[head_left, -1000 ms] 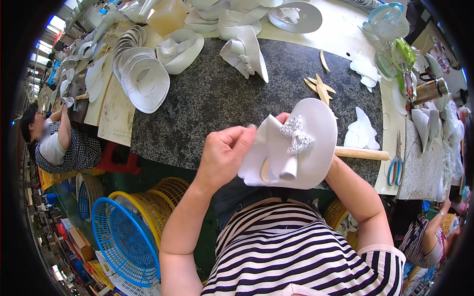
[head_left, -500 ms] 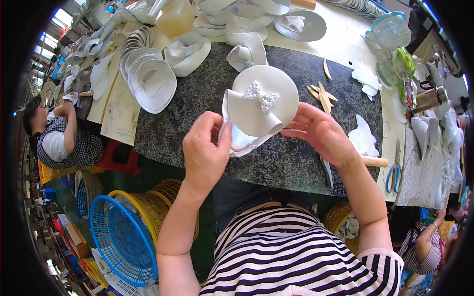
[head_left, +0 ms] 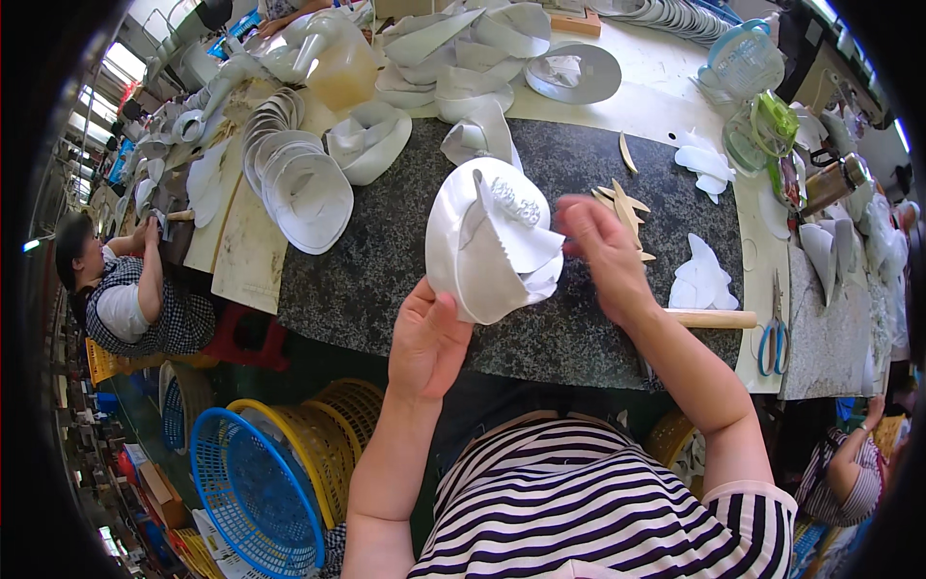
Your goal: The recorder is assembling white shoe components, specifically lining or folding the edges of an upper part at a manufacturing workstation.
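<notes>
My left hand [head_left: 429, 343] grips a white shoe upper [head_left: 453, 241] by its lower edge, thumb in front. The upper is held up over the dark speckled work mat [head_left: 357, 280], with its jagged cut edge and folds turned toward me. A silvery glitter ornament [head_left: 516, 201] shows near its top right. At the upper's right edge, my right hand [head_left: 608, 251] has bent fingers, smeared by motion. Whether they touch the upper cannot be made out. Just beyond the right hand lie several tan, slender leaf-shaped pieces [head_left: 627, 205].
Stacked white uppers [head_left: 307, 198] stand at left, more uppers [head_left: 473, 48] at the back. On the right are white cut pieces [head_left: 702, 277], a wooden handle [head_left: 709, 318] and blue-handled scissors [head_left: 773, 345]. A blue basket [head_left: 256, 492] stands below left. A co-worker [head_left: 135, 275] sits far left.
The upper has turned over, from its bow-topped face to its jagged, folded edge. My left hand has shifted to its lower edge. My right hand's spread fingers have bent.
</notes>
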